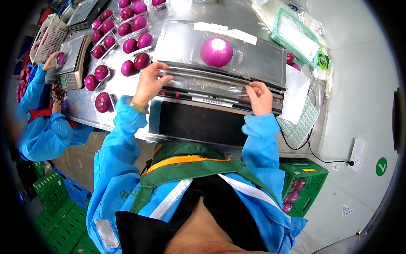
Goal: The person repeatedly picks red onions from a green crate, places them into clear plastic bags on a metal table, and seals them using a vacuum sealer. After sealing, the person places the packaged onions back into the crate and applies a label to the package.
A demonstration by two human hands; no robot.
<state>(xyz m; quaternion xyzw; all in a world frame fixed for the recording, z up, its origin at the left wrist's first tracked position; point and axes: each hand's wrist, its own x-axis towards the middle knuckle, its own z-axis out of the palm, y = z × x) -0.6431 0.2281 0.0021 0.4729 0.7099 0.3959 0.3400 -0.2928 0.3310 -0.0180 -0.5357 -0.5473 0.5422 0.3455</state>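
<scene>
Clear film drawn across the wrapping machine (264, 59)

A steel table (179, 10) spreads beneath and beyond the left hand (150, 83) and the right hand (259, 98). On it, the machine's flat metal top lies just past both hands. A dark plate (198, 126) sits on the near side of them, between the sleeves. Below the right hand, a green crate (311, 180) stands beside the table. Well left of the left hand is a scale (76, 51). Clear film (201, 80) runs from hand to hand. The right hand pinches its right end between thumb and fingers; the left hand's thumb and forefinger are at the other end, but I cannot tell whether they are pressed together. Trayed onions (128, 68) rest just left of the left hand. One large purple onion (216, 52) lies beyond the hands, between them.
</scene>
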